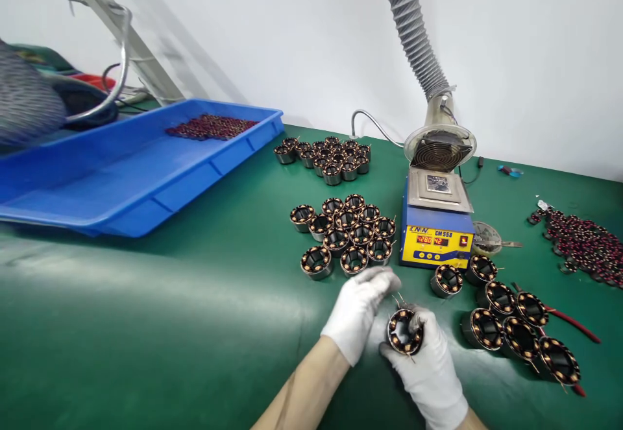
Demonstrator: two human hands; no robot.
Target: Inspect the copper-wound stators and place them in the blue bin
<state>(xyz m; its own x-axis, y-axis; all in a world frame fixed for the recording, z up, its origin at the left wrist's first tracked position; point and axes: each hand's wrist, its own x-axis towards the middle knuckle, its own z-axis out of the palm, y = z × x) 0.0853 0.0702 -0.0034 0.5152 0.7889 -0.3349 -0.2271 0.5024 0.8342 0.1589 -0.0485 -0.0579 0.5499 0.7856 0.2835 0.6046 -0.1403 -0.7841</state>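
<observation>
Both my hands wear white gloves. My right hand [431,365] is closed around a wound stator [403,331], a dark ring with copper coils, held just above the green mat [170,326]. My left hand [359,310] is beside it with fingers curled, its fingertips at the thin wire leads sticking up from the stator. A group of several similar stators [345,232] lies just beyond my left hand. Another row of stators [511,323] lies to the right of my right hand.
A blue and yellow solder pot [437,226] stands behind my hands under a grey fume hose [413,31]. A blue tray [131,157] with dark red parts sits at left. More stators [326,155] lie farther back; dark red coils [584,245] and red-handled pliers [567,318] at right.
</observation>
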